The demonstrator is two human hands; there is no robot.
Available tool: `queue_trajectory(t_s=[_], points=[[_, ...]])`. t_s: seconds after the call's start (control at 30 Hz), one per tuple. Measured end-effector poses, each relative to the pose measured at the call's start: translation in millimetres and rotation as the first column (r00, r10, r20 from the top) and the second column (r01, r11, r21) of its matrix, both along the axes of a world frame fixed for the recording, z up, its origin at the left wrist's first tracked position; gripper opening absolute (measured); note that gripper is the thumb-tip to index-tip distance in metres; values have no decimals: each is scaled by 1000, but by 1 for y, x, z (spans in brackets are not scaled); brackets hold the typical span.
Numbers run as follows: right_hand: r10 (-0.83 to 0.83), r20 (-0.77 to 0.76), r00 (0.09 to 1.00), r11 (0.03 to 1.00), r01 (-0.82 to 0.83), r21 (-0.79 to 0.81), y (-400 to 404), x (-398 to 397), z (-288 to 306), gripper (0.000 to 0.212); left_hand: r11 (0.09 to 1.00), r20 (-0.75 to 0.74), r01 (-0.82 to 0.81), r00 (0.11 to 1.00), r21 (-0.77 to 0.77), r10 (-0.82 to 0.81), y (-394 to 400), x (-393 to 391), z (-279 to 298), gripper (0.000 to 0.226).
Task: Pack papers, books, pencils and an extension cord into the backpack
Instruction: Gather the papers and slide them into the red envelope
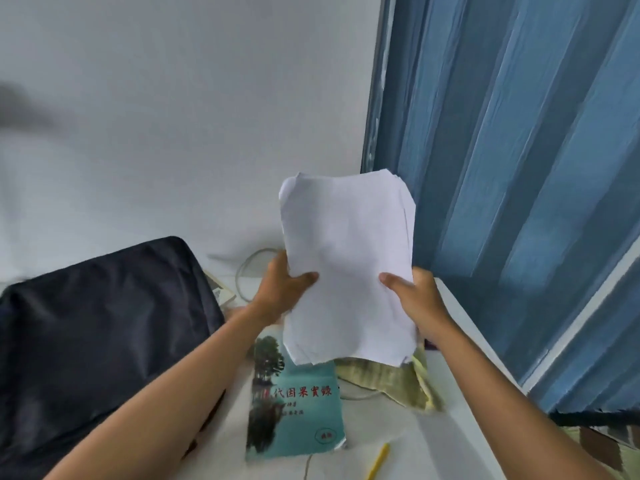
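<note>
Head view: stack of papers (pixel 348 268) held upright above the tabletop (pixel 450 441), both hands gripping.
Left hand (pixel 282 289) and right hand (pixel 415 299) each pinch a side edge of the stack, thumb in front, remaining fingers hidden behind. Below: one teal book (pixel 294 410), one yellow-green book (pixel 384 379) partly covered by the papers, one yellow pencil (pixel 378 460), one pale cord (pixel 247 268) near the wall. One dark backpack (pixel 93 334) lies left; blue curtain (pixel 519 168) right.
</note>
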State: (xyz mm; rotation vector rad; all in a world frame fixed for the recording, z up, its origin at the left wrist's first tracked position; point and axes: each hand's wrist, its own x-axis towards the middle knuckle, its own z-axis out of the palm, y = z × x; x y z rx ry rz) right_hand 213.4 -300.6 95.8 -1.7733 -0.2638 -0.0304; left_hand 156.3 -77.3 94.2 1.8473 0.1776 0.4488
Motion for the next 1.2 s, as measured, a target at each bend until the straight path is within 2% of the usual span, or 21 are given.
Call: queue_trajectory(t_s=[0.1, 0.2, 0.37, 0.53, 0.7, 0.77, 0.83, 0.9, 0.97, 1.0, 1.1, 1.17, 1.2], points=[[130, -99, 987, 991, -126, 46, 46, -10, -3, 19, 990, 11, -128, 992, -65, 129, 38, -39, -1, 37], [271, -174, 947, 961, -255, 111, 97, -33, -4, 13, 967, -10, -234, 972, -98, 234, 79, -87, -2, 38], [518, -287, 806, 855, -495, 156, 184, -83, -10, 11, 911, -74, -362, 932, -197, 354, 155, -179, -8, 43], [621, -301, 724, 782, -597, 177, 284, -146, -23, 17, 861, -76, -450, 892, -237, 445, 235, -262, -21, 39], [656, -296, 695, 752, -639, 165, 364, -202, -35, 18, 834, -117, -498, 867, -237, 484, 307, -332, -25, 15], [642, -303, 705, 765, -618, 183, 388, -216, -39, 17, 803, -128, -566, 824, -185, 551, 335, -355, -31, 18], [617, -318, 720, 786, -583, 205, 406, -228, -41, 16, 762, -184, -646, 755, -42, 629, 356, -374, -45, 19], [592, -323, 739, 806, -550, 219, 420, -235, -42, 16, 687, -219, -675, 651, 269, 726, 372, -390, -59, 10], [582, -326, 745, 813, -530, 240, 432, -238, -42, 15, 563, -260, -560, 529, 608, 808, 378, -402, -71, 26], [578, -327, 747, 816, -521, 250, 437, -240, -42, 15, 522, -280, -497, 481, 693, 831, 377, -405, -73, 34], [552, -352, 756, 833, -480, 275, 447, -240, -43, 13, 527, -358, -464, 407, 712, 841, 380, -406, -78, 49], [541, -373, 754, 839, -455, 298, 450, -238, -44, 13, 543, -345, -607, 420, 580, 839, 382, -404, -84, 62], [538, -384, 751, 841, -442, 313, 450, -237, -45, 13, 525, -265, -729, 453, 439, 851, 384, -404, -87, 68]])
